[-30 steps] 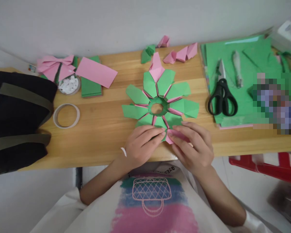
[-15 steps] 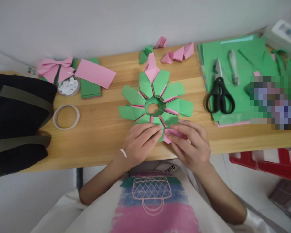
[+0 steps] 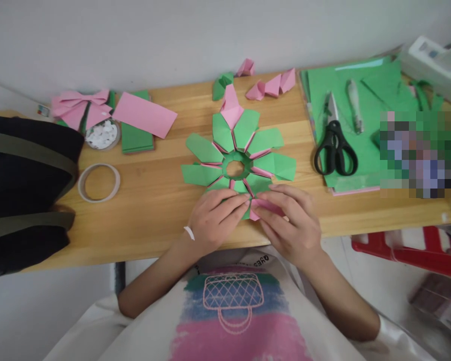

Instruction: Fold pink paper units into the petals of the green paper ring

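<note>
A ring of folded green paper petals with pink edges, like a paper wreath (image 3: pixel 225 130), lies at the middle of the table around a round hole. One folded pink paper piece (image 3: pixel 230 108) stands on its far side. At the near side, my left hand (image 3: pixel 220 218) is closed on a green petal of the wreath, fingertips pressed together. My right hand (image 3: pixel 291 220) pinches another folded pink paper piece (image 3: pixel 255 209) against the wreath's near edge, close to the left fingertips. The fingers partly hide this piece and the near petals.
Black-handled scissors (image 3: pixel 335 150) and a white cutter pen (image 3: pixel 354 106) lie on green sheets (image 3: pixel 319 85) at right. Folded pink pieces (image 3: pixel 272 86) sit at the back. At left are a tape roll (image 3: pixel 81 185), green paper stack (image 3: pixel 137 143), pink sheet (image 3: pixel 145 114) and black bag (image 3: pixel 30 180).
The whole view has shifted slightly, so the things appear a little further left. Both hands keep their hold at the wreath's near edge with hardly any movement.
</note>
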The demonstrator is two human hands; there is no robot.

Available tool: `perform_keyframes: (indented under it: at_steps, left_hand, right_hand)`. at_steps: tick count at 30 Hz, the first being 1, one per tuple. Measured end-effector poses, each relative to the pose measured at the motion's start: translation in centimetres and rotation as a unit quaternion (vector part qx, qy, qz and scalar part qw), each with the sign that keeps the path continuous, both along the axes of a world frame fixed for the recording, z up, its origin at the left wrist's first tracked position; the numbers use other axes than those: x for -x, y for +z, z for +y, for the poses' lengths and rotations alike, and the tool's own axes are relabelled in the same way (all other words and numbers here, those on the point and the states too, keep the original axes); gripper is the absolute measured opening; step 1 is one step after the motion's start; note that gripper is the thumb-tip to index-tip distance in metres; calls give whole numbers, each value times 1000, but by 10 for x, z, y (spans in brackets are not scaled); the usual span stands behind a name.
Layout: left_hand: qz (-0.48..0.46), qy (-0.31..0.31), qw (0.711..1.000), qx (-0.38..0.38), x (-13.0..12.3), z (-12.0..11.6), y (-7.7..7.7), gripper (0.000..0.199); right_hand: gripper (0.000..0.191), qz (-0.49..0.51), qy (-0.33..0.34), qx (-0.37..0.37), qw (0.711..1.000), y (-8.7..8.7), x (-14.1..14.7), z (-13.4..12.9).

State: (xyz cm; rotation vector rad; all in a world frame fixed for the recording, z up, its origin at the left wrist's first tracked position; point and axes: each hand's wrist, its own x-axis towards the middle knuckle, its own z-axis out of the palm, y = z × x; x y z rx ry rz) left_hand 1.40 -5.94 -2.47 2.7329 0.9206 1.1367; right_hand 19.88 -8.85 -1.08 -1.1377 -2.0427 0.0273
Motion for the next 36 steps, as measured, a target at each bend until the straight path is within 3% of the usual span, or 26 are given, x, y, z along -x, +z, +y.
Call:
perform_keyframes:
  at_steps: [6, 10, 12, 15, 20, 24, 29, 36]
  left_hand:
    - [-12, 15, 997, 71, 1, 2, 5, 15]
    - [-48, 7, 993, 104, 7, 10, 6, 12]
    - [-73, 7, 990, 118, 9, 13, 6, 13]
    - [-98, 5, 986, 135, 10, 16, 6, 12]
    - [-128, 19, 974, 185, 8, 19, 9, 10]
    - [-145, 22, 967, 209, 6, 28, 15, 7]
    - [-100, 22, 967, 232, 7, 40, 22, 11]
    - [-77, 32, 970, 229, 9, 44, 13, 13]
  right_hand:
    - [22, -13, 6, 40, 999, 3, -8, 5]
    - [55, -47, 31, 102, 993, 12, -25, 17]
    - [61, -42, 55, 138, 988, 17, -32, 22]
    - [56, -34, 95, 147, 984, 24, -36, 29]
    - [36, -48, 121, 101, 986, 28, -30, 42]
    - [31, -21, 123, 136, 983, 28, -25, 56]
    - [28, 12, 132, 193, 972, 27, -24, 67]
    - [23, -7, 156, 205, 966, 29, -25, 67]
